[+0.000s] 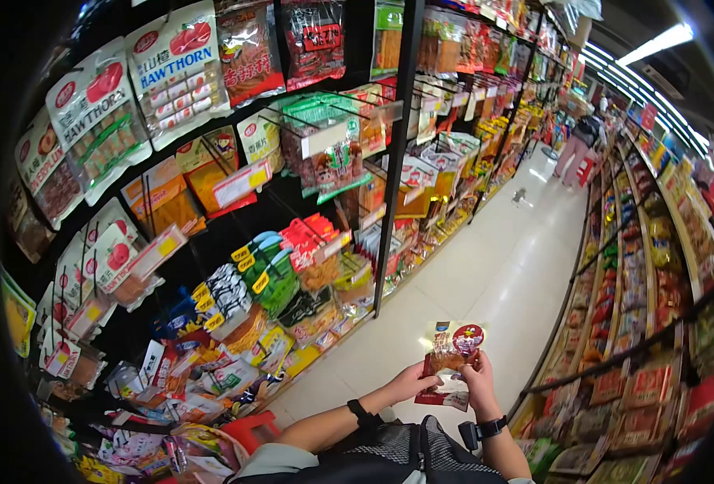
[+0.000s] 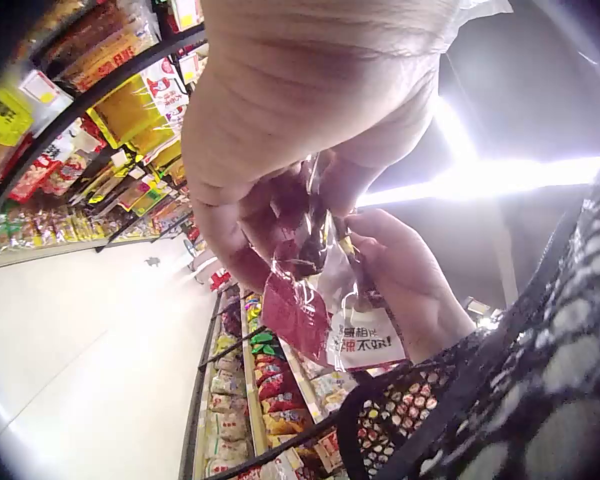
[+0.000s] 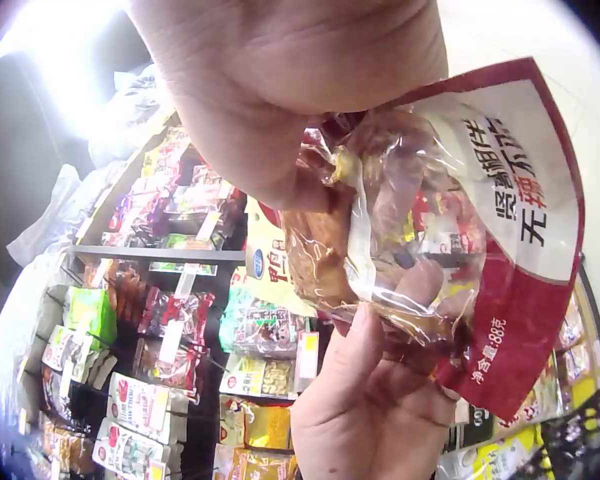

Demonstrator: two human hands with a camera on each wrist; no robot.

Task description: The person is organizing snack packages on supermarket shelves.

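Both hands hold one snack packet [image 1: 451,363] low in front of the body in the head view. It has a cream top with a red cartoon mark, a clear window onto brown food, and a dark red bottom edge. The left hand [image 1: 409,382] grips its left side, thumb on the front. On the right side, the right hand [image 1: 480,382] pinches it, thumb over the window. In the right wrist view the packet [image 3: 520,230] shows its white label and red border, with the left hand [image 3: 370,415] below. Fingers behind the packet are partly hidden.
A rack of hanging snack bags [image 1: 179,73] stands close on the left, with a red bin [image 1: 252,431] at its foot. Packed shelves [image 1: 615,323] line the right side. Between them runs a pale tiled aisle [image 1: 486,258], where a person [image 1: 575,145] stands farther along.
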